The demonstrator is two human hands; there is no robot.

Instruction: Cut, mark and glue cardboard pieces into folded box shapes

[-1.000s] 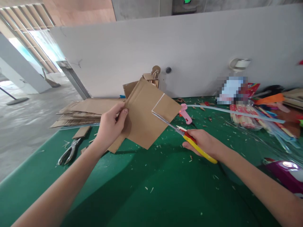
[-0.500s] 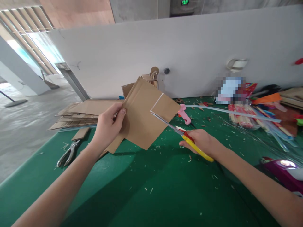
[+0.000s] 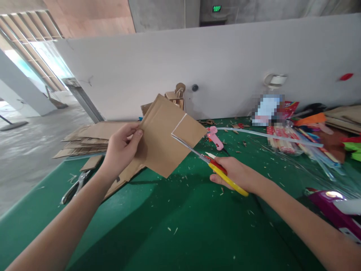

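Observation:
My left hand (image 3: 124,145) pinches the left edge of a brown cardboard sheet (image 3: 159,143), thumb on top, and holds it tilted above the table. A white line marks off a corner piece on the sheet's right side. In my right hand (image 3: 232,173) is a pair of scissors (image 3: 227,178) with red and yellow handles. Their blades lie along the lower marked line, reaching in from the sheet's lower right edge to near the line's corner. A white pen-like tip (image 3: 210,155) shows beside the scissors; its other end is hidden by my right hand.
Cardboard sheets (image 3: 84,136) are stacked at the left, with metal pliers (image 3: 76,188) in front. Beyond the sheet lies a pink glue gun (image 3: 216,141) with a long clear glue stick (image 3: 262,134). Packaged sticks (image 3: 284,139) and a purple device (image 3: 335,210) are at right.
The whole view has shifted slightly, so hands, sheet and scissors appear a little further left. The blades remain along the lower white line, with little visible change between them and the sheet.

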